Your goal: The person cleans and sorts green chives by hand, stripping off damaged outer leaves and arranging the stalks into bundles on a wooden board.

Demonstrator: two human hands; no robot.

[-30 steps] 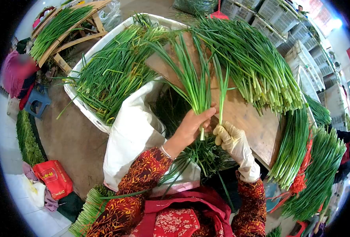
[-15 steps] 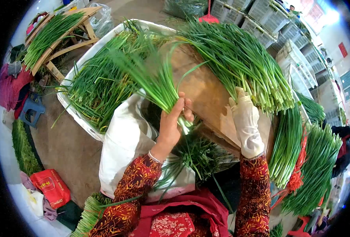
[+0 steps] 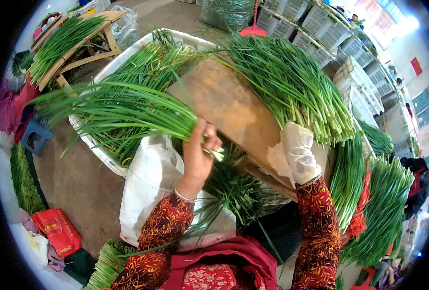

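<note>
My bare left hand is closed round the white stem ends of a bunch of green stalks. Their leaves spread leftward above a white crate full of loose greens. My gloved right hand rests over the wooden board, at the lower left edge of a large pile of stalks. Its fingertips are hidden against the stems, so what they hold, if anything, cannot be made out. Below my left hand lie dark loose leaves beside a white sack.
Tied bundles with red string lie at the right. Stacked crates stand at the back right. A wooden rack with greens, a blue stool and a red bag are at the left.
My left hand has swung its bunch to the left, and the leaves now point sideways. My right hand has moved from beside the left hand to the pile's stem ends.
</note>
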